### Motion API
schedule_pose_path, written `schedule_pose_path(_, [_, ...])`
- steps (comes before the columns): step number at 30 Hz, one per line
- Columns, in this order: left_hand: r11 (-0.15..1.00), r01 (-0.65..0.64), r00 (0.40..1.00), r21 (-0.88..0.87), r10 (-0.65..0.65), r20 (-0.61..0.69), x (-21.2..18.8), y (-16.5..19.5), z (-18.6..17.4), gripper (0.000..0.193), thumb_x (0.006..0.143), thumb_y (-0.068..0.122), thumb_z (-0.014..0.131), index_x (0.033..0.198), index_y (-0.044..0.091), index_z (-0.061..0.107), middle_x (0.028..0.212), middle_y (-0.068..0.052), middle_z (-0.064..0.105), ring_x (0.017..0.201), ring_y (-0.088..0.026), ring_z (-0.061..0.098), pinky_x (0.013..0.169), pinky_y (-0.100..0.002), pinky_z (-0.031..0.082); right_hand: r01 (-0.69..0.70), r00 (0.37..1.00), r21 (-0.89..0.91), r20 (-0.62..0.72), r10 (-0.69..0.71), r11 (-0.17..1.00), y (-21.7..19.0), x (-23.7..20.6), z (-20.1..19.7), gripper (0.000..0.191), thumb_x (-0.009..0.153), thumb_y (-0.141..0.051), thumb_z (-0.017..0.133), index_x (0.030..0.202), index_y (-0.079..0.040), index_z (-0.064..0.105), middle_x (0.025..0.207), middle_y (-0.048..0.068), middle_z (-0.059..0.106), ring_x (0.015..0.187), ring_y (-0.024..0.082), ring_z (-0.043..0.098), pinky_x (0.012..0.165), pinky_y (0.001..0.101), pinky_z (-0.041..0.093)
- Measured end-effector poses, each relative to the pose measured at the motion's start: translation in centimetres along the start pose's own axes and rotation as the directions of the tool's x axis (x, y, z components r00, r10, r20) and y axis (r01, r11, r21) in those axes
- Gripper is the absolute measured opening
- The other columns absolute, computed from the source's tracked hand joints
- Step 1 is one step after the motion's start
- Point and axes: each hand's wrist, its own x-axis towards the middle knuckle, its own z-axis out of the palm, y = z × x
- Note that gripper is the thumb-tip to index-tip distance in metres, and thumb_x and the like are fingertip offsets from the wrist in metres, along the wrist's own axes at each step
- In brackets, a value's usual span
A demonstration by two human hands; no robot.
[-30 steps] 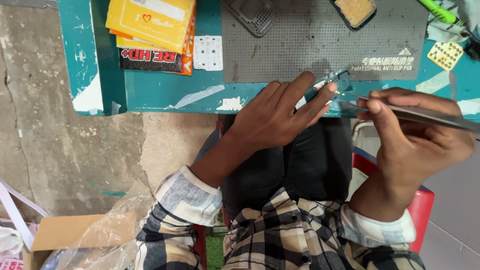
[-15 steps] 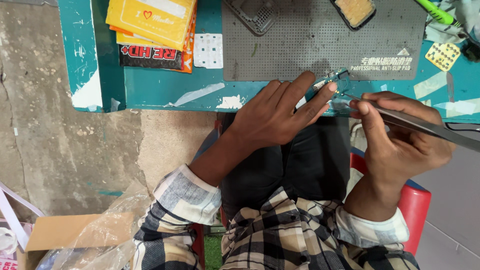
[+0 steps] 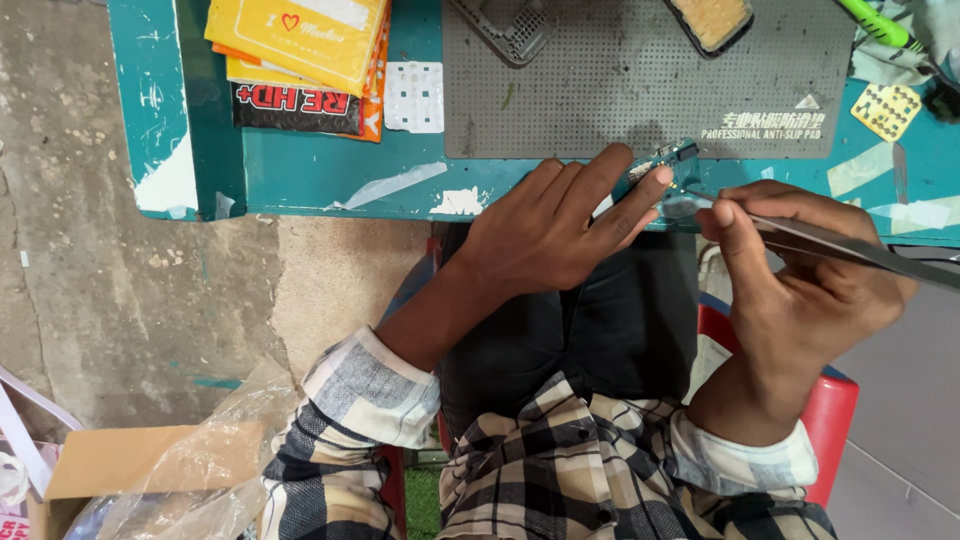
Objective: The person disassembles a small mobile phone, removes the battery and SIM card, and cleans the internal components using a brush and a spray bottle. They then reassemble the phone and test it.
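My left hand [image 3: 545, 235] lies flat at the near edge of the teal table [image 3: 300, 170], its fingertips pressing down a small blue-green circuit board [image 3: 668, 160]. My right hand [image 3: 800, 275] grips long metal tweezers [image 3: 850, 250]; their tip touches the board next to my left fingertips. The tweezers' handle runs off to the right past my palm. The board sits half on the table edge, just below a grey perforated anti-slip mat [image 3: 640, 80].
On the table's left lie yellow and orange flat packets [image 3: 300, 40] and a white sticker sheet [image 3: 414, 96]. A dark phone frame [image 3: 510, 25] and a sponge tray [image 3: 712, 20] rest on the mat. A red stool [image 3: 830, 420] holds me; cardboard and plastic [image 3: 150, 470] lie on the concrete floor.
My right hand has shifted slightly left, bringing the tweezers' tip onto the board. My left hand keeps the board pinned in the same spot.
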Motion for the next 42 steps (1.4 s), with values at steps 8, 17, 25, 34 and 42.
schedule_pose_path(8, [0.996,-0.060,0.997,0.065,0.057,0.045,-0.1,-0.1,0.0,0.057,0.114,0.023,0.066,0.158,0.001,0.039,0.130,-0.019,0.062,0.093,-0.021,0.062,0.082,-0.034,0.053,-0.004,0.981,-0.270,0.186,0.056,0.963,-2.1,3.5,-0.7,0.011,0.103,0.006,0.078,0.104,0.009,0.068,0.089,0.018,0.072,0.082,0.021,0.075,0.072,0.0279,0.062])
schedule_pose_path(17, [0.995,-0.056,0.997,0.084,0.051,0.058,0.0,-0.1,0.3,0.052,0.113,0.020,0.065,0.153,-0.004,0.042,0.129,-0.022,0.062,0.096,-0.024,0.064,0.084,-0.036,0.055,-0.192,0.942,-0.251,0.223,0.250,0.949,-1.4,6.0,-0.3,0.013,0.098,-0.001,0.077,0.098,0.007,0.066,0.083,0.014,0.072,0.077,0.017,0.075,0.065,0.0267,0.060])
schedule_pose_path(25, [0.991,0.102,0.995,-0.084,-0.101,0.008,0.4,0.1,-0.2,0.065,0.110,0.025,0.075,0.159,0.007,0.036,0.133,-0.019,0.057,0.099,-0.025,0.064,0.087,-0.035,0.056,-0.205,0.929,0.137,0.338,0.149,0.969,1.4,7.0,-2.6,0.008,0.102,0.002,0.070,0.104,0.008,0.064,0.090,0.019,0.070,0.080,0.020,0.075,0.069,0.0310,0.064])
schedule_pose_path(34, [0.984,0.099,0.994,-0.146,-0.105,-0.036,0.5,-0.1,-0.7,0.077,0.106,0.025,0.081,0.164,0.011,0.032,0.133,-0.017,0.055,0.096,-0.024,0.062,0.081,-0.034,0.055,-0.231,0.966,-0.193,0.070,0.248,0.954,5.6,6.3,-3.8,0.023,0.108,0.000,0.074,0.129,0.008,0.068,0.089,0.014,0.070,0.076,0.018,0.070,0.064,0.0279,0.052])
schedule_pose_path(42, [0.964,0.108,0.991,-0.243,-0.124,-0.052,1.1,-0.2,-1.7,0.073,0.103,0.023,0.085,0.159,0.013,0.040,0.133,-0.015,0.055,0.095,-0.023,0.062,0.082,-0.034,0.055,0.189,0.975,-0.625,0.027,-0.220,0.757,7.5,7.6,-1.6,0.019,0.098,0.005,0.080,0.116,0.009,0.074,0.088,0.017,0.073,0.073,0.020,0.071,0.062,0.0285,0.051])
